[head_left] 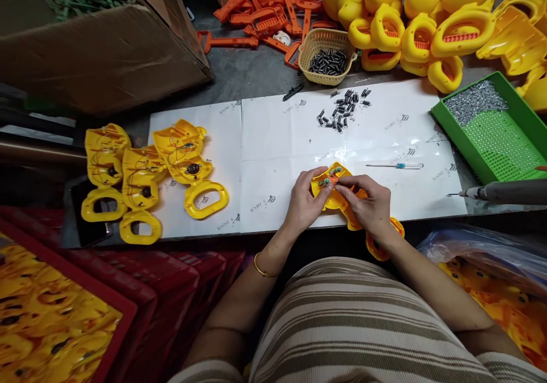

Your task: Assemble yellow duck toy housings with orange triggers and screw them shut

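Near the front edge of the white-covered table, my left hand [305, 199] is closed on a yellow plastic toy shell [331, 203], fingers and thumb around its left side. Inside the shell sit small green cylindrical parts [337, 170] and a small orange plastic part [334, 179]. My right hand [368, 203] is closed, its thumb and forefinger pinched at the orange part. Its palm covers some of the shell. A yellow loop handle [397, 227] extends below my right hand over the table edge. A screwdriver [401, 166] with a clear blue handle lies to the right.
Black springs [344, 109] lie loose behind my hands, near a basket [325, 75] of black pieces. A green tray [482, 143] of screws and a powered screwdriver [499, 192] are at right. Wired yellow shells [182, 152] lie left; orange handles [269, 15] pile behind.
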Action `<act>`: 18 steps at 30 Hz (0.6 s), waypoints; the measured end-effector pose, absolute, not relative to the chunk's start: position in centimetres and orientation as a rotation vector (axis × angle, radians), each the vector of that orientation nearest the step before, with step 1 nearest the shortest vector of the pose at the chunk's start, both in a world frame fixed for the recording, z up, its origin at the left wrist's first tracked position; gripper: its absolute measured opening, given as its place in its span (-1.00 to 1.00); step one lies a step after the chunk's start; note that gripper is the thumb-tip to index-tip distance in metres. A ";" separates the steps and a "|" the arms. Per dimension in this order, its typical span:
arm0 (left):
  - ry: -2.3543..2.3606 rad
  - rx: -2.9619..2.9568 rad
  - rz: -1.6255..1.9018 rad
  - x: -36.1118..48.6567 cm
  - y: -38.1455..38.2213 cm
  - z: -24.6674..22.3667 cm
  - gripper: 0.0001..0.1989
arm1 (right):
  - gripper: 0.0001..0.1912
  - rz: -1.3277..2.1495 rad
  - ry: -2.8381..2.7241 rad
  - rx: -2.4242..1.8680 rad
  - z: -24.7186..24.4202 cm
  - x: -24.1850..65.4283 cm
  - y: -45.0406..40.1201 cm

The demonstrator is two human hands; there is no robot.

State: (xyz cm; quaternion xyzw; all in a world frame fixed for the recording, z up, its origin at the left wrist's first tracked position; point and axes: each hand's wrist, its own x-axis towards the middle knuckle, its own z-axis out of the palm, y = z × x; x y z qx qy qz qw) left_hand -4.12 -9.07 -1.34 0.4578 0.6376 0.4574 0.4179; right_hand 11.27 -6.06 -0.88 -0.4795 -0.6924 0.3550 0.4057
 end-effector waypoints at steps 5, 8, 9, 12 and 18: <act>1.617 1.261 1.177 -3.5 -9.8 -1.5 -0.67 | -0.91 0.884 -1.758 -1.093 -0.3 11.1 -5.6; 1.606 1.286 1.184 -3.2 -10.0 -1.7 -0.64 | -0.89 0.830 -1.815 -1.073 -0.2 11.1 -5.5; 1.601 1.291 1.190 -3.2 -10.1 -1.7 -0.64 | -0.88 0.813 -1.830 -1.069 -0.2 11.1 -5.5; 1.589 1.311 1.204 -3.1 -10.1 -1.8 -0.62 | -0.88 0.767 -1.874 -1.080 -0.1 11.1 -5.4; 1.613 1.381 1.267 -2.8 -10.1 -1.2 -0.62 | -0.86 0.704 -2.039 -1.068 1.9 11.3 -4.9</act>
